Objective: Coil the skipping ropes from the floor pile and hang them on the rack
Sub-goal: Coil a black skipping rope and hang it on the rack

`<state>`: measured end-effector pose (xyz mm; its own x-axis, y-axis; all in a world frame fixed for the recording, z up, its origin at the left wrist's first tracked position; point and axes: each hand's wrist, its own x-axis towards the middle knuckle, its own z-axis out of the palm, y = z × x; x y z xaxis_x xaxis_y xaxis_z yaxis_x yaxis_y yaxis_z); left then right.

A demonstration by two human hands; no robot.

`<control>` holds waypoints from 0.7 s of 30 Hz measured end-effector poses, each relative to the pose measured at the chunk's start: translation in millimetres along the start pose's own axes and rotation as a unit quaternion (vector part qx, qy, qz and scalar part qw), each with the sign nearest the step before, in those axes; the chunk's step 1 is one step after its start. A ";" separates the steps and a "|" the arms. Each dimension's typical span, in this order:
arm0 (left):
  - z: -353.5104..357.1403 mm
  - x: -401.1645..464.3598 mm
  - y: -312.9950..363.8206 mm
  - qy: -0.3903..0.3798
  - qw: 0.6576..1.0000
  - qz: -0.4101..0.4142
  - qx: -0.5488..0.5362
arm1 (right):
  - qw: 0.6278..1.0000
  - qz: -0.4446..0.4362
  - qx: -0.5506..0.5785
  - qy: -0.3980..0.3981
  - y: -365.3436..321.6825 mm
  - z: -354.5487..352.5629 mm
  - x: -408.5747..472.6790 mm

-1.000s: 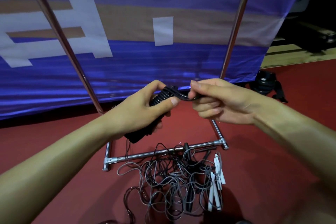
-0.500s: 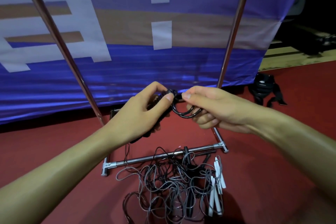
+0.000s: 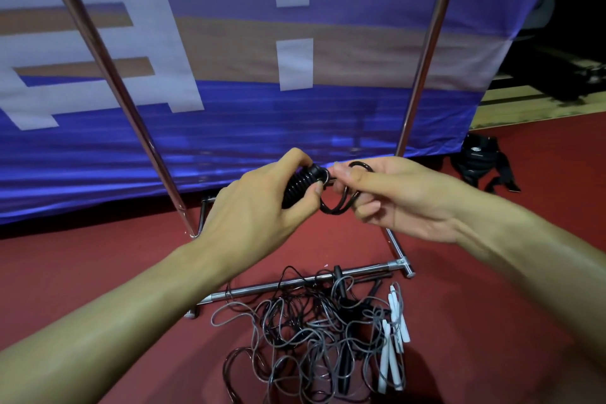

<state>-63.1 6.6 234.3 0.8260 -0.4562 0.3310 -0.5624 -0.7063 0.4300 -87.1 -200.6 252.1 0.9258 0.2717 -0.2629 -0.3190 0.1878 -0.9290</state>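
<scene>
- Head view: black skipping rope held above the red floor, ribbed handle wrapped in the left hand.
- Thin cord looped, pinched by the right hand.
- Tangled floor pile near, against the rack base bar.

Both forearms bare, reaching forward from lower corners, converging at centre. Left hand back-up, fingers curled round ribbed black handle, thumb pressed near its top end. Right hand palm turned inward, thumb and forefinger pinching cord loop just beside handle tip; other fingers curled beneath. Hands nearly touching.
</scene>
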 end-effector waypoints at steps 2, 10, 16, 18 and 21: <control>-2.0 1.1 -0.5 0.015 1.000 -0.014 0.002 | 0.999 0.018 0.044 0.005 -2.1 -4.2 0.2; -0.9 0.7 2.4 0.021 0.999 0.008 0.033 | 0.997 -0.006 -0.004 -0.070 4.8 -4.5 -0.1; -1.8 2.9 -5.5 -0.007 1.000 0.013 -0.020 | 0.974 -0.068 -0.211 -0.036 10.1 -15.9 2.7; -3.7 7.4 -11.7 -0.009 0.995 -0.011 -0.096 | 0.935 -0.100 -0.339 -0.034 13.1 -20.7 2.0; -7.4 11.6 -18.9 -0.003 0.984 -0.058 -0.167 | 0.909 -0.092 -0.395 -0.095 7.9 -23.3 -7.2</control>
<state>-43.1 18.7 236.2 0.8854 -0.3859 0.2590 -0.4439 -0.5369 0.7175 -91.6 -223.1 240.5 0.8734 0.4757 -0.1047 0.1520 -0.4703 -0.8693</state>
